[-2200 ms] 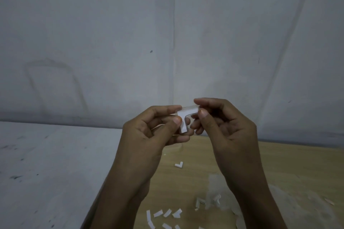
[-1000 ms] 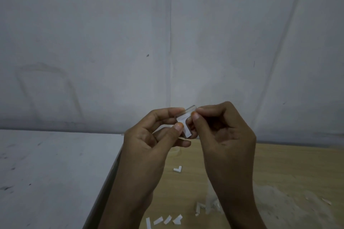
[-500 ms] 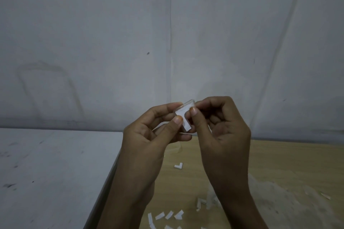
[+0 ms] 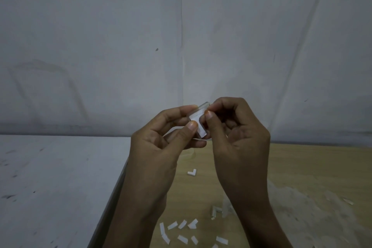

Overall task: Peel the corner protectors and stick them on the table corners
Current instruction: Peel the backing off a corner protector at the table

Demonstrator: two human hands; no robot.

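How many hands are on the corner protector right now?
2. The left hand holds the clear corner protector from the left, thumb on its face. The right hand pinches its upper right edge between thumb and fingers. No other hand is in view.

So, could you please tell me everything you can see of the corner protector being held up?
The corner protector is a small clear plastic piece with a white L-shaped backing strip on the face towards the camera, not yet peeled off. It is held tilted in the air above the wooden table. The left hand pinches its left side between thumb and fingers; the right hand pinches its upper right corner.
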